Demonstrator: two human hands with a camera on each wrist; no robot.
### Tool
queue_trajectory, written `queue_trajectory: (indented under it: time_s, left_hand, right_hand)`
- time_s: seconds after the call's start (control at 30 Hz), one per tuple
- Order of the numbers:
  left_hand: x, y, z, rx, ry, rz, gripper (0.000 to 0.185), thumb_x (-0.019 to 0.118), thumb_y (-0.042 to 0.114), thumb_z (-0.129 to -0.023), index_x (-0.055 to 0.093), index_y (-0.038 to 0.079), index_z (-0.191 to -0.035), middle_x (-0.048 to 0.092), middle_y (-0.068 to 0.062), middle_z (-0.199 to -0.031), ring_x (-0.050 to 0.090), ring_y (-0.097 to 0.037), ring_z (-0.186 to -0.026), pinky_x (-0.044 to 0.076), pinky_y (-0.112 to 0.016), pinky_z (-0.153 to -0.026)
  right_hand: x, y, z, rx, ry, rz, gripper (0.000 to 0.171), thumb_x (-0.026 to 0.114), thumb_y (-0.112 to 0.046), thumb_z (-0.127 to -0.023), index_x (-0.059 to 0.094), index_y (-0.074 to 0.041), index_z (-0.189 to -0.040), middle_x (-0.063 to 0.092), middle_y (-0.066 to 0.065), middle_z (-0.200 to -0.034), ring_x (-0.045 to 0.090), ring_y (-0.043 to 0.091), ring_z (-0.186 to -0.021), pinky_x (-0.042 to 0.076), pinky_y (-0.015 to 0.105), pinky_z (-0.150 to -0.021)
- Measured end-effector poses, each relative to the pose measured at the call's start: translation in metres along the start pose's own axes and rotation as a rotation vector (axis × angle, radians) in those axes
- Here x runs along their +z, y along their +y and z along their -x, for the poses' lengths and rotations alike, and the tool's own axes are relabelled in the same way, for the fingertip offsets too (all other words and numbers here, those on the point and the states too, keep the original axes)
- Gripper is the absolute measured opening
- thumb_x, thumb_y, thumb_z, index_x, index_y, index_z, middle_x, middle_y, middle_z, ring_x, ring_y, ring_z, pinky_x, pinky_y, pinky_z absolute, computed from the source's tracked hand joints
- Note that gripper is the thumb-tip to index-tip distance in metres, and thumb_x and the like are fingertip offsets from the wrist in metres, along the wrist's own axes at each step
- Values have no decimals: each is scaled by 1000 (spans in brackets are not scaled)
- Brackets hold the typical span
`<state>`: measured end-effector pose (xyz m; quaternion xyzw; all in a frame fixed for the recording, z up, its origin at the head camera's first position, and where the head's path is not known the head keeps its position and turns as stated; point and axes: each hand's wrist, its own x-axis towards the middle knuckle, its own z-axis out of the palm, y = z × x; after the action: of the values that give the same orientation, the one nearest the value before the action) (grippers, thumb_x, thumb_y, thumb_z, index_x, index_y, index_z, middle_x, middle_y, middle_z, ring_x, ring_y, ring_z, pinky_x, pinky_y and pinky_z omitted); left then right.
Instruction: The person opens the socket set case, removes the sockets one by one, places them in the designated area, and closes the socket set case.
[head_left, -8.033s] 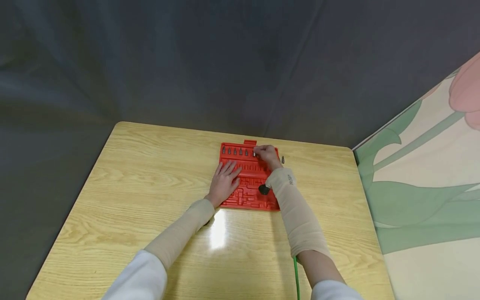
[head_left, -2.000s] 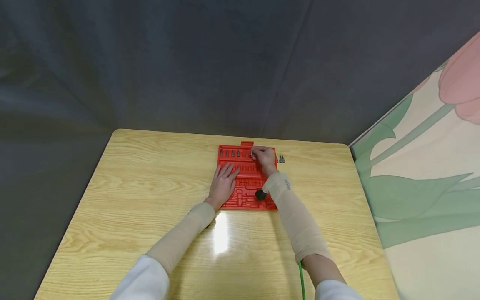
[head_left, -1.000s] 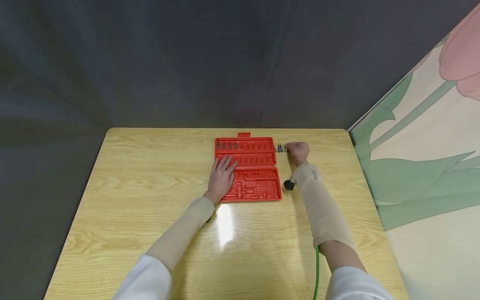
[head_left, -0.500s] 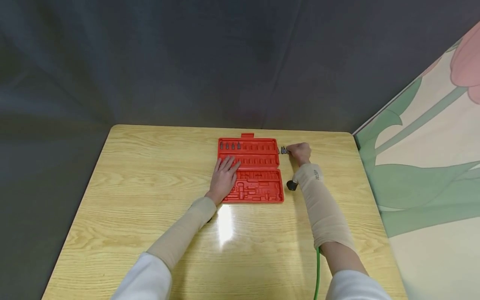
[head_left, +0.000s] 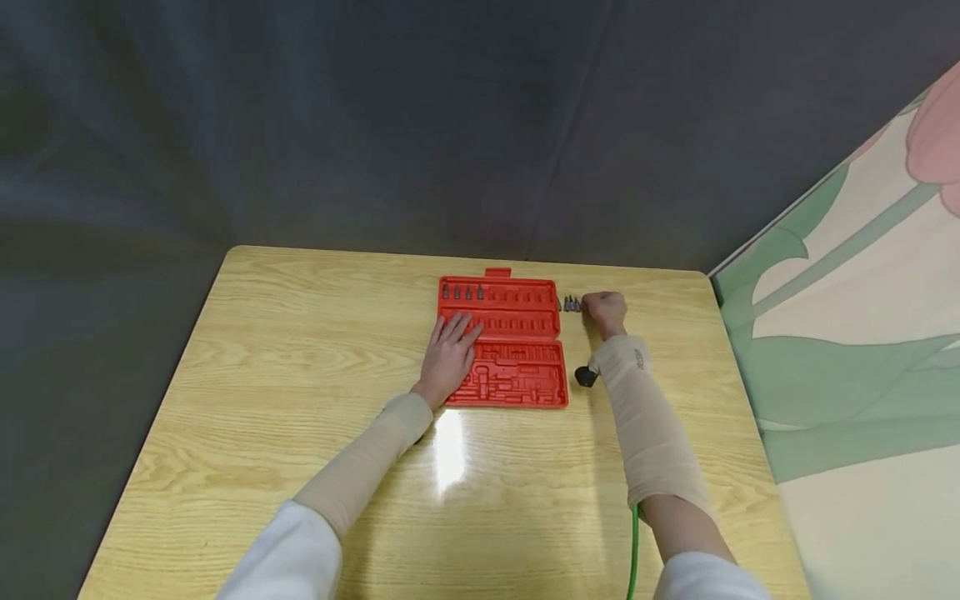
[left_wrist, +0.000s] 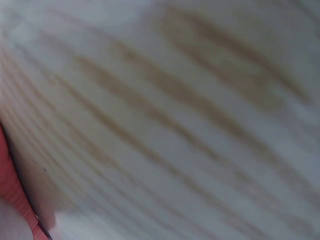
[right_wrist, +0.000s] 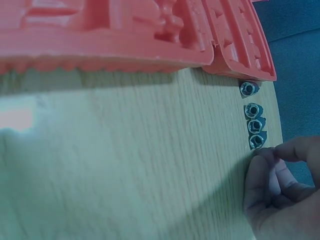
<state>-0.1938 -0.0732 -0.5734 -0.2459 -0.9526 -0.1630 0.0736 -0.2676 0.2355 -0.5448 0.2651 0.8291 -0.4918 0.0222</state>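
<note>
A red moulded tool tray (head_left: pixel 517 367) lies on the wooden table (head_left: pixel 300 400); several bits (head_left: pixel 462 292) stand in its far row at the left. My left hand (head_left: pixel 448 357) rests flat on the tray's left part. The left wrist view is a blur of table grain with a red tray edge (left_wrist: pixel 7 192). Right of the tray, several bits (head_left: pixel 572 304) stand in a short row on the table (right_wrist: pixel 125 165). My right hand (head_left: pixel 604 310) sits just right of them, fingers (right_wrist: pixel 267 167) curled, tips beside the last bit (right_wrist: pixel 257 141), with nothing seen between them.
A dark curtain hangs behind the table. A panel with a flower print (head_left: pixel 847 350) stands along the right edge. A green cable (head_left: pixel 633 542) runs along my right forearm. The table's far right corner is close to the loose bits.
My right hand left the tray's far row and moved to the table right of the tray, where the row of loose bits has grown. The left hand has stayed on the tray.
</note>
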Motion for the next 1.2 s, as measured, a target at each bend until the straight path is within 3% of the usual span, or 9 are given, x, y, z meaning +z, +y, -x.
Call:
queue_trajectory:
  time_s: [0.23, 0.3, 0.6, 0.8, 0.87, 0.97, 1.1, 1.2]
  left_hand:
    - [2, 0, -1, -1, -3, -7, 42, 57, 17, -97, 55, 13, -139, 44, -13, -146, 34, -30, -138, 15, -48, -116]
    - [2, 1, -2, 1, -1, -10, 42, 57, 17, -97, 55, 13, -139, 44, -13, -146, 34, -30, -138, 16, -48, -116]
    - [5, 3, -6, 8, 10, -31, 42, 57, 19, -97, 55, 14, -138, 44, -12, -146, 35, -29, -138, 16, -47, -116]
    - [10, 6, -7, 11, -3, -36, 43, 56, 21, -98, 54, 15, -140, 42, -11, -148, 33, -29, -139, 16, -47, -116]
    - [12, 8, -6, 18, -7, -36, 43, 56, 21, -98, 53, 15, -140, 42, -11, -148, 33, -29, -139, 17, -48, -115]
    - [12, 11, -6, 23, 0, -40, 43, 56, 21, -98, 54, 15, -140, 43, -11, -148, 34, -29, -139, 18, -48, -115]
    - [11, 16, -8, 12, -10, -44, 43, 56, 21, -98, 53, 16, -140, 42, -10, -148, 32, -28, -140, 15, -47, -116]
    - [11, 21, -10, 0, -41, -57, 43, 54, 22, -99, 51, 18, -142, 40, -9, -149, 29, -26, -141, 12, -45, -117]
  right_hand:
    - [1, 2, 3, -6, -15, 0, 29, 54, -10, -92, 69, 8, -107, 66, 12, -94, 55, 11, -74, 45, 22, -67]
    - [1, 2, 3, -8, -12, -1, 30, 54, -11, -92, 68, 8, -110, 66, 13, -97, 55, 10, -74, 45, 21, -67]
    - [-5, 1, 0, -14, -12, -19, 30, 56, -11, -91, 69, 9, -108, 65, 4, -80, 53, 6, -66, 43, 18, -63]
    - [-8, -4, 2, -3, -35, -60, 30, 56, -11, -94, 68, 10, -111, 67, 16, -97, 55, 14, -75, 43, 21, -65]
    - [-3, -10, 5, -35, -24, -72, 29, 56, -11, -94, 68, 9, -112, 67, 21, -103, 54, 13, -74, 42, 20, -62]
    - [12, -30, 12, -106, -14, -81, 28, 58, -11, -93, 69, 9, -109, 67, 22, -99, 51, 8, -62, 40, 19, -55]
    - [39, -61, 23, -170, -96, -111, 27, 59, -12, -94, 70, 8, -108, 67, 17, -96, 49, 4, -60, 41, 18, -55]
    - [60, -72, 33, -172, -202, -172, 27, 57, -12, -96, 69, 8, -111, 65, 20, -100, 52, 10, -66, 44, 23, -63]
